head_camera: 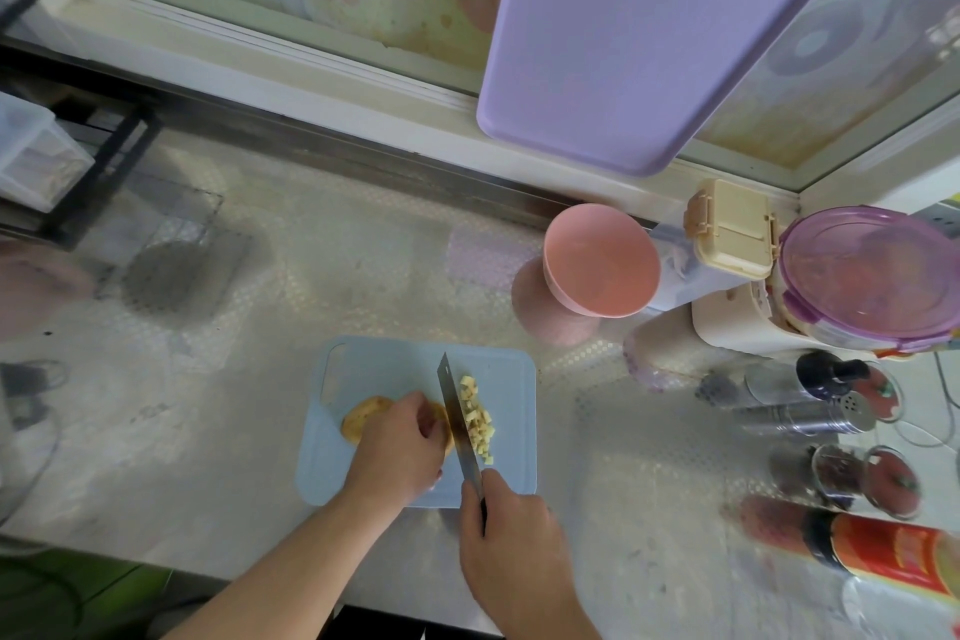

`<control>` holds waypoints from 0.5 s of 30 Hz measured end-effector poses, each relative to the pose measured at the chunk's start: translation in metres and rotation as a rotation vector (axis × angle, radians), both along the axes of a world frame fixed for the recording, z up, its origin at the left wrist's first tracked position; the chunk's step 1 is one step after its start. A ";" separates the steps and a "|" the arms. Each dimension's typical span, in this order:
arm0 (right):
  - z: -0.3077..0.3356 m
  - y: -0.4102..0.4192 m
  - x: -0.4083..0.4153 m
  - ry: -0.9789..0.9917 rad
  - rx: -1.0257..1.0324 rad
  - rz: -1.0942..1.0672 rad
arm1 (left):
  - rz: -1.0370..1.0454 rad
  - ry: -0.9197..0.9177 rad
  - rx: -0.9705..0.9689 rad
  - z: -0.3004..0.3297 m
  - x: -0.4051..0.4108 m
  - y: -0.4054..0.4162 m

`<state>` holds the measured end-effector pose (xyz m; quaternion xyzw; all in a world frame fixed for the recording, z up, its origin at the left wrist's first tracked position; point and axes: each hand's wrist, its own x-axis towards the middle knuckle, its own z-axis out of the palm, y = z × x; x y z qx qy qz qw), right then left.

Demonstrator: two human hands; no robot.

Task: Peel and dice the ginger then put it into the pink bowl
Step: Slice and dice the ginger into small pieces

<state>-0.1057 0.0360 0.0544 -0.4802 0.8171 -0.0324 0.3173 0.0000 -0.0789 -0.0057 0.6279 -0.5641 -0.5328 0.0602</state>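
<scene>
A light blue cutting board lies on the counter. On it my left hand holds down a piece of ginger, fingers curled over it. My right hand grips the handle of a knife, whose blade stands on the board just right of my left fingers. A pile of small diced ginger cubes lies right of the blade. The pink bowl stands empty on the counter beyond the board's far right corner.
A purple board leans against the window behind the bowl. Lidded containers and several spice jars and bottles crowd the counter's right side. A black wire rack stands at the far left.
</scene>
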 end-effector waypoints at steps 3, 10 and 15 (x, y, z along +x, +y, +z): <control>0.003 -0.002 0.000 0.026 0.031 0.025 | 0.004 0.008 0.003 -0.001 0.000 0.000; 0.000 -0.012 0.005 -0.003 0.068 0.057 | 0.021 0.038 0.034 0.006 0.001 -0.001; -0.019 -0.030 0.011 0.001 0.087 0.028 | -0.001 0.014 0.002 0.010 0.000 -0.002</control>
